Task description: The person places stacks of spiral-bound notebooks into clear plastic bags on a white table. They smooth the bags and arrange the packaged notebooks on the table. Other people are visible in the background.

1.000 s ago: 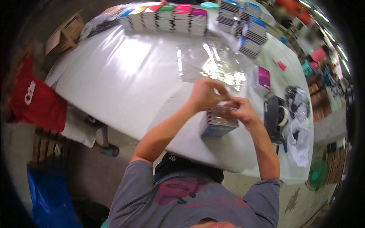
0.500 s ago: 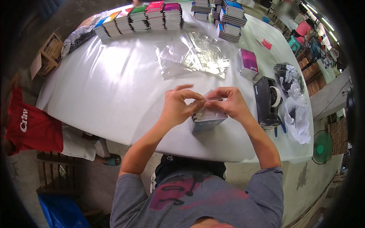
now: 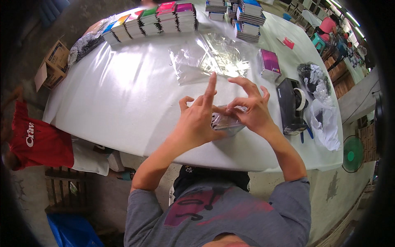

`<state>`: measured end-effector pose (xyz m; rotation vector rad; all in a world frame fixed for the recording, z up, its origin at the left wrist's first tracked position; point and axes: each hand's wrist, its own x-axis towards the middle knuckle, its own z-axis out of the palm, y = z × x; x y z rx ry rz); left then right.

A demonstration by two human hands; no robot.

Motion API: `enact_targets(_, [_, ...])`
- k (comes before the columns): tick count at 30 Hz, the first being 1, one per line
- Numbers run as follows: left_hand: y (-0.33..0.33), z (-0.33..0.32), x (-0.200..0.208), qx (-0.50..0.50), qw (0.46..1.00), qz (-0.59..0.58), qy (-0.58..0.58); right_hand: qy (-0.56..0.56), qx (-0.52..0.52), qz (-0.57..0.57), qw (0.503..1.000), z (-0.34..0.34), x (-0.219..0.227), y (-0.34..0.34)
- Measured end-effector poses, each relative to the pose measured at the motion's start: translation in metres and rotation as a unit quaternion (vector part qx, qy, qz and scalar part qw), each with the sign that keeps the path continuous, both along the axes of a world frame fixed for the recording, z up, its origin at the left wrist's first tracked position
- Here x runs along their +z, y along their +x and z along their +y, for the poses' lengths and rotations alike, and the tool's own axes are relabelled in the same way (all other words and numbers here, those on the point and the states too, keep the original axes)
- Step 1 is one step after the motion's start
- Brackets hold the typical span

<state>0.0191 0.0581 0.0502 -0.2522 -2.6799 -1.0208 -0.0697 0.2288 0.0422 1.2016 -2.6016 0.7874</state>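
A small stack of notebooks in clear plastic (image 3: 225,120) sits on the table in front of me, partly hidden by my fingers. My left hand (image 3: 199,117) is closed round its left side, thumb along the near edge and other fingers on the far part, while the index finger points up and away. At the stack's top right, my right hand (image 3: 252,110) pinches the plastic wrap between thumb and fingers. Beyond the hands lie flat clear plastic bags (image 3: 210,57). A stack of purple-covered notebooks (image 3: 269,64) stands to the right of these.
A black tape dispenser (image 3: 290,107) stands right of my hand, beside crumpled plastic (image 3: 323,119). Rows of colourful spiral notebooks (image 3: 158,20) and taller stacks (image 3: 249,22) line the far side. A person in a red shirt (image 3: 39,138) is at the left. A cardboard box (image 3: 53,64) stands beyond the left edge.
My left hand has left the pinch at the plastic's top and spread round the stack, its index finger raised. The right hand still pinches the plastic, its index finger now lifted.
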Motion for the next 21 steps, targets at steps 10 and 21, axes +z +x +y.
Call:
enact_targets(10, [0.02,0.016,-0.038,0.022,0.962,0.168,-0.213,0.173,0.032,0.101,0.979,0.043,0.025,0.07])
enact_targets(21, [0.017,0.021,-0.037,0.022,0.961,0.173,-0.214,-0.184,-0.34,-0.155,0.909,0.26,-0.058,-0.043])
